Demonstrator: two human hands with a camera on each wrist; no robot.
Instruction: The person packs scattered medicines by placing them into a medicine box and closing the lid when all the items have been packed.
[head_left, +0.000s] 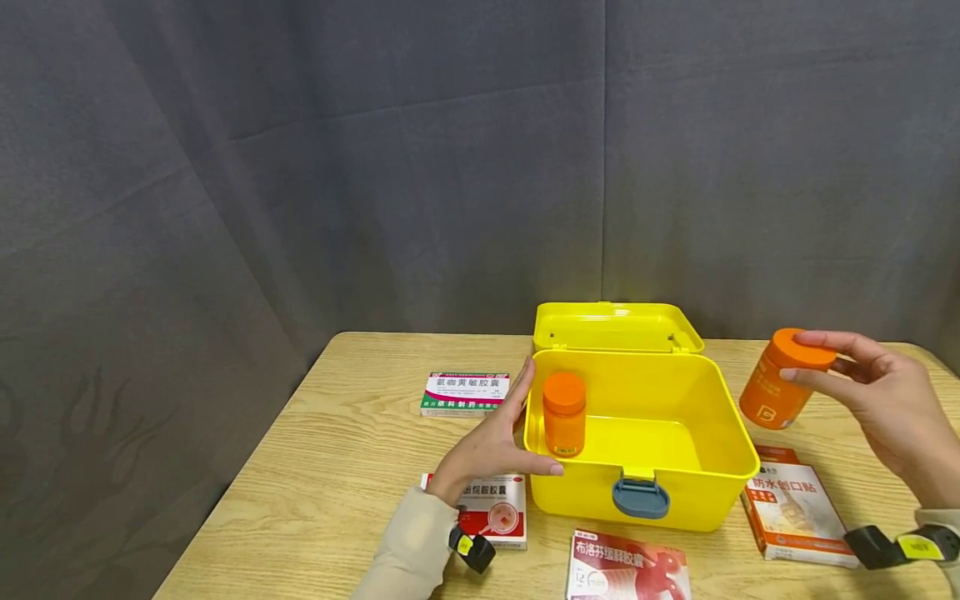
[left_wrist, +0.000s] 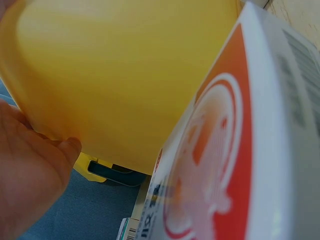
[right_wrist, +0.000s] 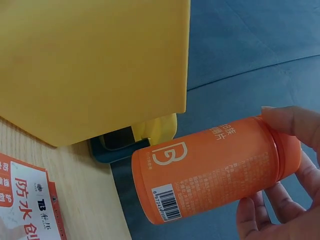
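Observation:
My right hand [head_left: 892,400] grips an orange pill bottle [head_left: 780,379] by its cap, holding it tilted in the air to the right of the yellow box. In the right wrist view the bottle [right_wrist: 205,170] shows a barcode and a white logo, with fingers and thumb around the cap end. The yellow box [head_left: 622,496] stands with its lid [head_left: 611,325] swung back. My left hand [head_left: 495,442] lies along the box's left side, its thumb by the front rim. Inside the box, at the left, a smaller orange bottle [head_left: 564,417] stands upright.
Around the box on the wooden table [head_left: 315,467] lie a green-and-white medicine box [head_left: 465,393], a red-and-white one [head_left: 498,508] beneath the left wrist, a red capsule box [head_left: 628,567] in front and a plaster box [head_left: 797,508] at right. A grey curtain [head_left: 450,167] hangs behind.

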